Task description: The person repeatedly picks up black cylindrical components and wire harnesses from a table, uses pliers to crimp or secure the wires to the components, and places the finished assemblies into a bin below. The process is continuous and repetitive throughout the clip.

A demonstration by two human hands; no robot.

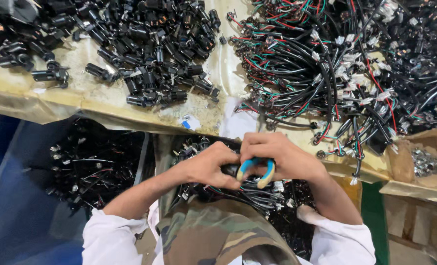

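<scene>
The person's two hands meet close together just below the edge of the worktable (56,100), over the lap. The right hand (282,157) is curled tight around a pair of pliers (256,172) with blue and yellow grips; the two curved handles stick out from under the fingers, and the nose of the tool is hidden behind the hands. The left hand (208,164) is closed too, thumb and fingers pinched on a small dark part (229,170) that sits right against the plier handles, though what exactly the part is cannot be made out. Both sleeves are white, and a camouflage apron (218,230) covers the lap. Just beneath the hands lies a bundle of black leads (257,194) with white tags. Up on the table, to the left, there is a heap of black plastic plugs (144,44) spread over the worn yellowish surface. To the right is a big tangle of black, red and green wires (316,59) with white connectors. A cardboard box (424,162) at the far right holds small shiny metal pieces, and under the table on the left a dark bin (90,162) holds more black wired parts
</scene>
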